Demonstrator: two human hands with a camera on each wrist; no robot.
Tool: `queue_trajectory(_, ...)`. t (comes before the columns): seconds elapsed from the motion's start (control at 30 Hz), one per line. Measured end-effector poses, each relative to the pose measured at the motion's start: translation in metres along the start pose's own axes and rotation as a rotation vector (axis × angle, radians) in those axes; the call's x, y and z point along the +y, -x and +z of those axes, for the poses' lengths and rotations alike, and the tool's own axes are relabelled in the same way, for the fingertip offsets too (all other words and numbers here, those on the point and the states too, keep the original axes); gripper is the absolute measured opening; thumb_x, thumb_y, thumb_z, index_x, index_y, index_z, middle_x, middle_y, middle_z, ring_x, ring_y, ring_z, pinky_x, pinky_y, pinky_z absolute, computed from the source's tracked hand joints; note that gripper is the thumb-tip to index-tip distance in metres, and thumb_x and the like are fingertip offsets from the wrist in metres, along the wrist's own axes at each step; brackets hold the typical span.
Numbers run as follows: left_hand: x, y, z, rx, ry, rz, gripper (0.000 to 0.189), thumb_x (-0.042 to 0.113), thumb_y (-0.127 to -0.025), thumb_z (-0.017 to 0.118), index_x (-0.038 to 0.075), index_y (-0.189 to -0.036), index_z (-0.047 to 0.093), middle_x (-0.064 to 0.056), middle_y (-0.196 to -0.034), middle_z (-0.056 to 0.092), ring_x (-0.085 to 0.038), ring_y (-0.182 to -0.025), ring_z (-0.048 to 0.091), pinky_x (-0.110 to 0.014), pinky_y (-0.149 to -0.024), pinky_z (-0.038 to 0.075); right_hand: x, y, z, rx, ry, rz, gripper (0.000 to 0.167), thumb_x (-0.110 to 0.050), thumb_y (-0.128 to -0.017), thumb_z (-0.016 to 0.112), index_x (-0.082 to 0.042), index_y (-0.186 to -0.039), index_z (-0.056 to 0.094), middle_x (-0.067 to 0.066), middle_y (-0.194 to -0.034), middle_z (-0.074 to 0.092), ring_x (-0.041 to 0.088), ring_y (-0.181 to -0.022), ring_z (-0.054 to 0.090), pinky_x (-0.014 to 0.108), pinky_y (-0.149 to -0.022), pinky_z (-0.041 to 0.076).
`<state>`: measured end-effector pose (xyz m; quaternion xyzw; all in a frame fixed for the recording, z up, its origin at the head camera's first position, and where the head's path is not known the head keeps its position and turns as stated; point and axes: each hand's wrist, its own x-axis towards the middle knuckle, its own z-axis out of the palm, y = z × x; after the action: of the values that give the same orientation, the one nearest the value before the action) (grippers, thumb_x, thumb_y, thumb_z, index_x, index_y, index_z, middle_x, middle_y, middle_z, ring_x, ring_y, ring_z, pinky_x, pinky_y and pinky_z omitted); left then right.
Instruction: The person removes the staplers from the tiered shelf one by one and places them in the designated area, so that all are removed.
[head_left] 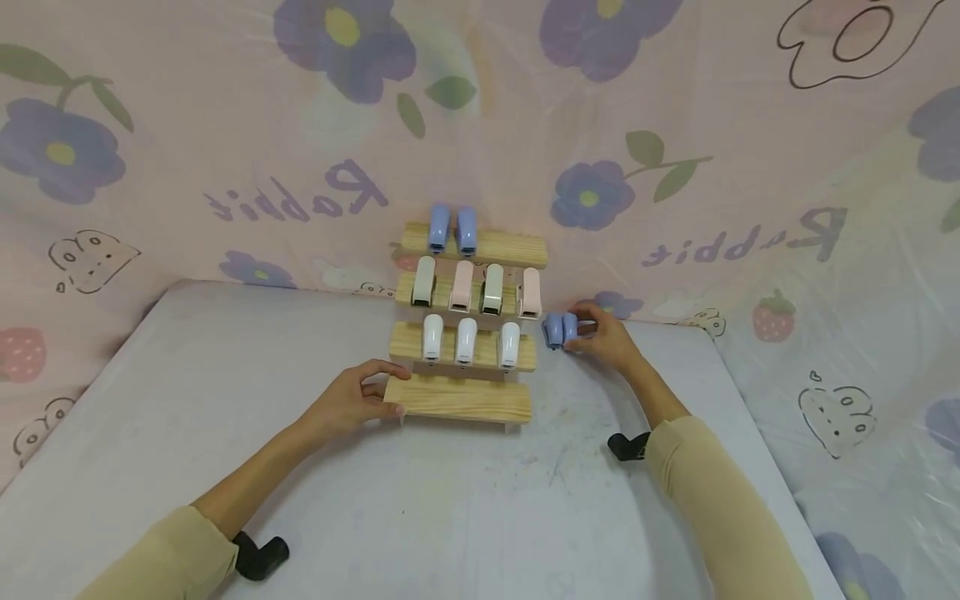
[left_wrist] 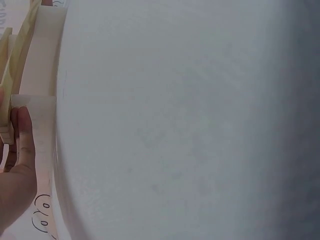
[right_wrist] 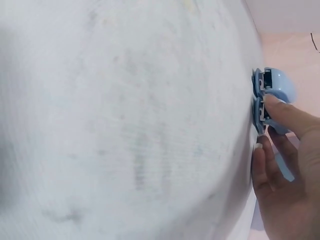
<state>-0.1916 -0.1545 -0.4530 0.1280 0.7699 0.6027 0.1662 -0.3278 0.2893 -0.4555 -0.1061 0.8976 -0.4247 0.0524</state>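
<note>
My left hand (head_left: 348, 402) grips the left end of the lowest step of a tiered wooden rack (head_left: 459, 400), its fingers (left_wrist: 25, 135) against the board's underside in the left wrist view. To the right of the rack, two blue mini staplers stand side by side on the table. My right hand (head_left: 603, 335) pinches the right-hand blue stapler (head_left: 570, 327), with the thumb (right_wrist: 282, 110) on its front in the right wrist view. Close against it on the left stands the other blue stapler (head_left: 553, 330).
Two blue staplers (head_left: 467, 231) sit on the rack's top step. Below are green and pink staplers (head_left: 530, 293), then three white staplers (head_left: 466, 342). A patterned curtain (head_left: 480, 125) hangs behind the white table (head_left: 480, 517). Black wrist mounts (head_left: 261, 558) stick out by both sleeves.
</note>
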Motion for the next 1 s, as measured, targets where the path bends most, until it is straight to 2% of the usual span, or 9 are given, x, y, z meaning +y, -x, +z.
queue_trajectory(0.17, 0.001, 0.000, -0.001, -0.003, -0.004, 0.002, 0.052, 0.011, -0.084, 0.080, 0.010, -0.131, 0.058, -0.014, -0.091, 0.072, -0.020, -0.078, 0.062, -0.030, -0.069, 0.047, 0.006, 0.000, 0.001, 0.022, -0.015, 0.014, 0.068, -0.004, -0.079, 0.082, -0.003, -0.138, 0.047, 0.020, -0.138, 0.051, 0.038, -0.117, 0.055, 0.051, -0.097, 0.045)
queue_trajectory(0.3, 0.001, 0.000, -0.002, -0.001, -0.011, -0.003, 0.052, 0.011, -0.083, 0.081, 0.012, -0.131, 0.059, -0.017, -0.087, 0.071, -0.020, -0.074, 0.059, -0.029, -0.066, 0.046, 0.009, -0.001, 0.002, 0.019, -0.039, 0.001, 0.070, -0.005, -0.080, 0.082, -0.002, -0.139, 0.046, 0.021, -0.137, 0.050, 0.034, -0.113, 0.055, 0.045, -0.093, 0.047)
queue_trajectory(0.53, 0.001, -0.001, -0.002, -0.017, 0.010, 0.007, 0.052, 0.010, -0.084, 0.080, 0.010, -0.131, 0.058, -0.015, -0.091, 0.073, -0.021, -0.080, 0.064, -0.033, -0.072, 0.050, 0.004, 0.000, 0.000, -0.006, -0.051, 0.039, 0.072, -0.008, -0.085, 0.078, -0.004, -0.147, 0.041, 0.022, -0.143, 0.047, 0.038, -0.118, 0.054, 0.043, -0.095, 0.046)
queue_trajectory(0.7, 0.001, -0.002, -0.001, -0.019, 0.005, 0.005, 0.052, 0.009, -0.085, 0.079, 0.007, -0.132, 0.057, -0.014, -0.097, 0.073, -0.021, -0.084, 0.065, -0.033, -0.074, 0.051, 0.000, 0.003, -0.004, 0.080, -0.017, 0.057, 0.066, -0.018, -0.087, 0.078, -0.009, -0.144, 0.047, 0.014, -0.143, 0.052, 0.032, -0.107, 0.058, 0.031, -0.083, 0.048)
queue_trajectory(0.8, 0.000, -0.002, -0.001, -0.017, 0.003, 0.000, 0.053, 0.009, -0.084, 0.080, 0.007, -0.132, 0.057, -0.014, -0.096, 0.073, -0.021, -0.083, 0.065, -0.032, -0.073, 0.050, -0.001, 0.005, -0.007, 0.146, -0.040, 0.044, 0.060, -0.022, -0.088, 0.077, -0.012, -0.141, 0.051, 0.009, -0.140, 0.055, 0.025, -0.099, 0.058, 0.027, -0.077, 0.048)
queue_trajectory(0.87, 0.000, -0.002, -0.002, -0.018, -0.001, 0.003, 0.053, 0.009, -0.084, 0.080, 0.006, -0.132, 0.057, -0.014, -0.096, 0.072, -0.020, -0.082, 0.064, -0.032, -0.072, 0.049, -0.003, 0.008, -0.008, 0.170, -0.069, 0.019, 0.059, -0.023, -0.089, 0.076, -0.012, -0.142, 0.051, 0.011, -0.139, 0.055, 0.022, -0.097, 0.058, 0.027, -0.075, 0.049)
queue_trajectory(1.0, 0.000, -0.003, -0.001, -0.014, -0.012, 0.003, 0.054, 0.010, -0.083, 0.080, 0.007, -0.132, 0.057, -0.016, -0.085, 0.070, -0.017, -0.073, 0.059, -0.028, -0.065, 0.045, -0.015, 0.015, -0.014, 0.209, -0.137, -0.033, 0.058, -0.018, -0.090, 0.075, -0.009, -0.142, 0.052, 0.017, -0.138, 0.055, 0.020, -0.094, 0.057, 0.022, -0.072, 0.049)
